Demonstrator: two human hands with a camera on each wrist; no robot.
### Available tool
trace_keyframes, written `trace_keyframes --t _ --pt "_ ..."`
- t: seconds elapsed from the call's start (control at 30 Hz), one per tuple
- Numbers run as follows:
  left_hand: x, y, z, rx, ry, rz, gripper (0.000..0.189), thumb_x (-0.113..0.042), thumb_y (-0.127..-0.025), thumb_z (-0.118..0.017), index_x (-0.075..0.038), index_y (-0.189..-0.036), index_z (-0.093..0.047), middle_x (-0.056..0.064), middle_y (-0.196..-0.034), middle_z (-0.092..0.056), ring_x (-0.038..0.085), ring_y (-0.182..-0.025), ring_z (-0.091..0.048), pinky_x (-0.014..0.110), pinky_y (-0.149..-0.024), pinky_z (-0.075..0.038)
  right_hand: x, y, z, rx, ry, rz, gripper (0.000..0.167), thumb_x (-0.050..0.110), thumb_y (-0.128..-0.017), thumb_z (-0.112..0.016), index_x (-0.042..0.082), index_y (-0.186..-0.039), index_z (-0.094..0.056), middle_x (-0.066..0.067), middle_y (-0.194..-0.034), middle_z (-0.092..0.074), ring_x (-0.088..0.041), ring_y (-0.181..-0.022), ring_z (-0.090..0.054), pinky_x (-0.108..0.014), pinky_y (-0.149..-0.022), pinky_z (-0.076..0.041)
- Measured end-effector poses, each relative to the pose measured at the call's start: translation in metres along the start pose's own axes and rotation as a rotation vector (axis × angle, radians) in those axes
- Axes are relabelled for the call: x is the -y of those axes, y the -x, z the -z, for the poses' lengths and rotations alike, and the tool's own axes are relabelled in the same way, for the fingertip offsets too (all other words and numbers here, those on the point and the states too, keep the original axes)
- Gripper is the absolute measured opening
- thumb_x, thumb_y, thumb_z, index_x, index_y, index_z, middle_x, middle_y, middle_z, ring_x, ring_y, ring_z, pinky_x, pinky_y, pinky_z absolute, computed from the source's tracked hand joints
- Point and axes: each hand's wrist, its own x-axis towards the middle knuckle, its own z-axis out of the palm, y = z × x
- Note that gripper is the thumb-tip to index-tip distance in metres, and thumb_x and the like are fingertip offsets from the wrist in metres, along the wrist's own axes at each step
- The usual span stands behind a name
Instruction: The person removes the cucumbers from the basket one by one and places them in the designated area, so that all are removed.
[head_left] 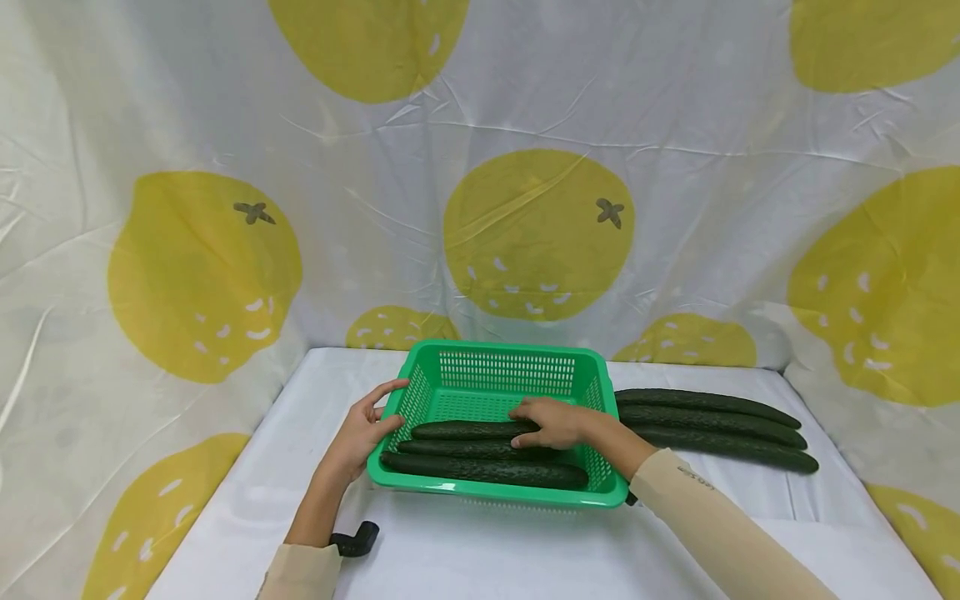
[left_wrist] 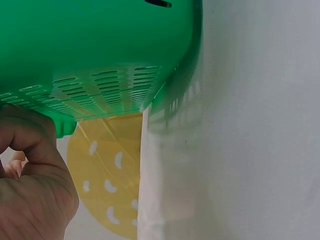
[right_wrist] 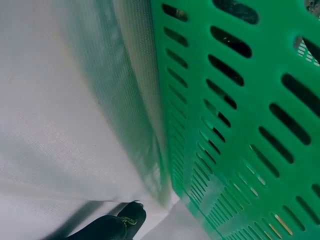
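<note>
A green plastic basket with slotted walls stands in the middle of the head view. Inside, three dark green cucumbers lie side by side along its near half; the nearest cucumber shows most fully. My left hand holds the basket's left rim, and its curled fingers show below that rim in the left wrist view. My right hand reaches over the right rim and grips the farthest cucumber inside, thumb on its near side. That cucumber's right end is hidden under the hand.
Right of the basket, three more cucumbers lie together on the white-covered table. A lemon-patterned cloth hangs behind and at both sides. Black wrist gear sticks out beside the left wrist.
</note>
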Motion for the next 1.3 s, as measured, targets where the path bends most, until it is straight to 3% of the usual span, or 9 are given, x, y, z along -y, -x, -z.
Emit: trace_keyframes --t 0.33,0.5,0.7,0.87,1.07,1.3 --pt "0.0001 0.0001 0.0004 0.015 0.020 -0.007 0.062 -0.001 -0.098 -0.060 -0.023 -0.154 -0.045 0.017 -0.087 -0.065 0.013 -0.066 -0.061 0.026 -0.058 -0.054 0.0011 -0.0003 0.0017 -0.012 -0.104 -0.033 0.048 0.042 -0.100 -0.067 0.014 -0.138 -0.059 -0.005 -0.139 -0.061 -0.025 -0.130 -0.058 -0.044 -0.105 -0.050" --pt "0.0015 -0.0006 0.0009 0.003 0.015 0.002 0.062 0.000 -0.098 -0.060 -0.023 -0.154 -0.046 0.017 -0.087 -0.066 0.013 -0.067 -0.062 0.027 -0.060 -0.055 0.0011 -0.0011 0.0010 -0.008 -0.071 -0.019 0.052 0.043 -0.099 -0.067 0.015 -0.142 -0.059 -0.004 -0.142 -0.060 -0.024 -0.133 -0.056 -0.044 -0.106 -0.049" --pt "-0.0004 0.0002 0.0026 -0.006 0.005 0.013 0.062 -0.001 -0.099 -0.059 -0.025 -0.154 -0.046 0.028 -0.102 -0.069 0.019 -0.076 -0.068 0.032 -0.064 -0.059 0.0031 -0.0006 0.0022 -0.059 -0.092 0.007 0.046 0.034 -0.099 -0.069 0.014 -0.140 -0.062 -0.004 -0.141 -0.062 -0.027 -0.131 -0.057 -0.046 -0.105 -0.049" --pt "-0.0016 0.0012 0.0025 -0.006 0.005 0.021 0.062 -0.002 -0.099 -0.059 -0.025 -0.154 -0.045 0.031 -0.111 -0.068 0.024 -0.083 -0.070 0.033 -0.067 -0.060 0.0049 0.0012 0.0026 -0.083 -0.022 0.044 0.041 0.030 -0.102 -0.066 0.012 -0.139 -0.063 -0.006 -0.140 -0.064 -0.026 -0.130 -0.059 -0.046 -0.106 -0.049" --pt "0.0001 0.0014 0.0020 -0.005 0.002 0.021 0.062 -0.001 -0.098 -0.060 -0.024 -0.154 -0.045 0.025 -0.098 -0.068 0.018 -0.075 -0.066 0.030 -0.064 -0.058 0.0072 0.0049 0.0033 -0.098 0.008 0.059 0.040 0.028 -0.104 -0.063 0.012 -0.140 -0.062 -0.007 -0.139 -0.065 -0.026 -0.131 -0.059 -0.048 -0.109 -0.047" --pt "0.0009 -0.0005 0.0015 0.007 0.014 0.012 0.062 -0.002 -0.097 -0.060 -0.025 -0.154 -0.046 0.019 -0.091 -0.068 0.016 -0.072 -0.065 0.029 -0.063 -0.057 0.0074 0.0062 0.0043 -0.194 -0.021 0.044 0.039 0.040 -0.099 -0.069 0.018 -0.131 -0.069 -0.003 -0.126 -0.071 -0.022 -0.116 -0.066 -0.043 -0.094 -0.055"
